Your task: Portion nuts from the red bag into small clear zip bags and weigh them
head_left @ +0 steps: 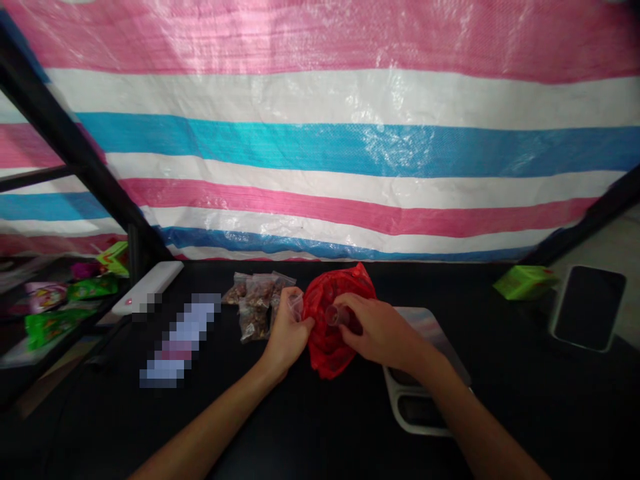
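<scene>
We saw a black table (450, 287) bearing small zip bags (255, 307) of what looked like nuts near its far edge, a red plastic bag (325, 327), a white tray (415, 407), and a green box (524, 282) by the right corner.

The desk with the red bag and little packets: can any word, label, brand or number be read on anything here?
No text can be read.
White-and-purple pack on the black desk: pixelated, unreadable.
Printed packets on the left shelf: too small to read.
Green box: no readable text.
Small zip bags and red plastic bag: no readable text.
</scene>
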Motion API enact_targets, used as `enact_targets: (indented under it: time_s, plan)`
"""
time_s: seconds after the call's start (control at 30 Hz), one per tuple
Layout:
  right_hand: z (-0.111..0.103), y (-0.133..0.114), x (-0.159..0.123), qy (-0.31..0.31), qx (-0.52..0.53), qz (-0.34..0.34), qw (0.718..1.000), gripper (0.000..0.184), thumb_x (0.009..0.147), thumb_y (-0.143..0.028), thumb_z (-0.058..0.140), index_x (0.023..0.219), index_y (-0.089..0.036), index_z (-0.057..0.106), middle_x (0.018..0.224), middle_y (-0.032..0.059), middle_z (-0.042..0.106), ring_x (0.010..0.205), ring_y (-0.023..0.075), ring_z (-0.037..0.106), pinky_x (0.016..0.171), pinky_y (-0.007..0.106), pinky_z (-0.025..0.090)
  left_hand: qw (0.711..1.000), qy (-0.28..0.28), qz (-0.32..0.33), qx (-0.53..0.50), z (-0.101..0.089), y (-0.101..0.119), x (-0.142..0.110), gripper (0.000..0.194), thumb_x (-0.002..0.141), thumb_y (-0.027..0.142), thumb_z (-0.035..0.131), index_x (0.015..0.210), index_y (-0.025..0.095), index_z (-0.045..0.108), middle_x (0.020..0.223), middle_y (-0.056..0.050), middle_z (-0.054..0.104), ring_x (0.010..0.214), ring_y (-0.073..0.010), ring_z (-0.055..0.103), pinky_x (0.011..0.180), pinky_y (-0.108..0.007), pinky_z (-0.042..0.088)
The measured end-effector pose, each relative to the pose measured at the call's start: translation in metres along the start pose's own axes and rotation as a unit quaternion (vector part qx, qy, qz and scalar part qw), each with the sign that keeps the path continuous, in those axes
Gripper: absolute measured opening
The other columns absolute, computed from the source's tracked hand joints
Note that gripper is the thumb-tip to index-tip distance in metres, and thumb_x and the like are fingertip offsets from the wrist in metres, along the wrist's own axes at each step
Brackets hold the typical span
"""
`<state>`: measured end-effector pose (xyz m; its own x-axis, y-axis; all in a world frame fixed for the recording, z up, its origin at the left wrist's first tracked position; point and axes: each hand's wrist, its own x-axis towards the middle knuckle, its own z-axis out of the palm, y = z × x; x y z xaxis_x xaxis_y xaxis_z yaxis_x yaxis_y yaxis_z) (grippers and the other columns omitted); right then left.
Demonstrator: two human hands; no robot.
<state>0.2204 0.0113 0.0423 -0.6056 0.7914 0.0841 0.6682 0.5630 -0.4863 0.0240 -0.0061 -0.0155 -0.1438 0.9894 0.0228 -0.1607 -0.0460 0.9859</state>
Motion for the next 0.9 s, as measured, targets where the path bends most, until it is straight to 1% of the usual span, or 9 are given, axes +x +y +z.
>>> enact_targets:
  time_s: [0.17, 0.27, 0.37, 0.47, 0.57, 0.63, 0.77, 0.9]
  plan:
    - [0.007, -0.003, 0.000, -0.012, -0.017, -0.006, 1.000, 0.030, 0.083, -0.018, 0.062, 0.113, -0.022, 0.059, 0.100, 0.0021, 0.070, 0.086, 0.0190, 0.065, 0.075, 0.028, 0.038, 1.000, -0.017, -0.001, -0.007, 0.002, 0.003, -0.002, 0.050, 0.070, 0.006, 0.063, 0.111, 0.024, 0.042, 0.093, 0.003, 0.061, 0.081, -0.0132, 0.063, 0.073, -0.024, 0.051]
    - [0.012, -0.004, 0.001, -0.015, -0.032, 0.000, 0.999, 0.030, 0.082, -0.018, 0.063, 0.112, -0.021, 0.058, 0.100, 0.0032, 0.069, 0.087, 0.0197, 0.065, 0.074, 0.029, 0.038, 1.000, 0.003, -0.010, -0.011, 0.003, 0.006, -0.003, 0.052, 0.068, 0.007, 0.066, 0.111, 0.025, 0.042, 0.090, 0.004, 0.061, 0.078, -0.0125, 0.062, 0.071, -0.023, 0.050]
    - [0.012, -0.005, 0.001, -0.016, -0.034, 0.000, 0.999, 0.029, 0.083, -0.019, 0.064, 0.111, -0.021, 0.058, 0.100, 0.0036, 0.070, 0.087, 0.0202, 0.065, 0.073, 0.029, 0.037, 0.999, 0.021, -0.016, -0.024, 0.005, 0.010, -0.005, 0.055, 0.067, 0.008, 0.069, 0.111, 0.025, 0.043, 0.088, 0.006, 0.059, 0.073, -0.0111, 0.061, 0.069, -0.022, 0.050]
    - [0.011, -0.005, 0.002, -0.011, -0.023, 0.008, 1.000, 0.026, 0.083, -0.019, 0.064, 0.108, -0.021, 0.058, 0.100, 0.0038, 0.070, 0.086, 0.0197, 0.065, 0.073, 0.028, 0.038, 0.999, 0.010, -0.012, -0.032, 0.007, 0.014, -0.006, 0.057, 0.066, 0.010, 0.074, 0.111, 0.026, 0.043, 0.088, 0.006, 0.059, 0.073, -0.0111, 0.061, 0.068, -0.022, 0.050]
    - [0.012, -0.004, 0.003, -0.004, -0.017, 0.006, 1.000, 0.028, 0.083, -0.019, 0.065, 0.109, -0.021, 0.058, 0.101, 0.0035, 0.070, 0.087, 0.0199, 0.065, 0.074, 0.028, 0.038, 1.000, -0.005, -0.018, -0.023, 0.007, 0.015, -0.006, 0.058, 0.064, 0.010, 0.077, 0.108, 0.025, 0.043, 0.087, 0.006, 0.060, 0.073, -0.0113, 0.061, 0.068, -0.022, 0.049]
    - [0.013, -0.003, 0.003, -0.002, -0.023, 0.004, 1.000, 0.028, 0.082, -0.019, 0.066, 0.109, -0.021, 0.058, 0.100, 0.0034, 0.070, 0.088, 0.0203, 0.066, 0.073, 0.028, 0.038, 1.000, -0.004, -0.020, -0.015, 0.006, 0.014, -0.005, 0.056, 0.063, 0.008, 0.074, 0.107, 0.025, 0.043, 0.087, 0.006, 0.060, 0.073, -0.0110, 0.060, 0.069, -0.022, 0.049]
    - [0.014, -0.002, 0.002, 0.003, -0.029, 0.006, 1.000, 0.028, 0.083, -0.020, 0.065, 0.110, -0.021, 0.058, 0.098, 0.0026, 0.071, 0.086, 0.0199, 0.066, 0.072, 0.029, 0.036, 1.000, 0.012, -0.018, -0.004, 0.001, 0.009, -0.002, 0.053, 0.063, 0.003, 0.064, 0.107, 0.024, 0.045, 0.087, 0.006, 0.058, 0.075, -0.0106, 0.058, 0.069, -0.021, 0.048]
    - [0.014, -0.001, 0.002, 0.012, -0.025, 0.004, 1.000, 0.030, 0.085, -0.020, 0.063, 0.115, -0.020, 0.058, 0.102, 0.0043, 0.072, 0.089, 0.0208, 0.067, 0.074, 0.029, 0.038, 1.000, 0.006, -0.021, -0.012, 0.000, 0.007, -0.002, 0.050, 0.065, 0.004, 0.062, 0.107, 0.024, 0.045, 0.087, 0.005, 0.059, 0.076, -0.0117, 0.058, 0.068, -0.021, 0.049]
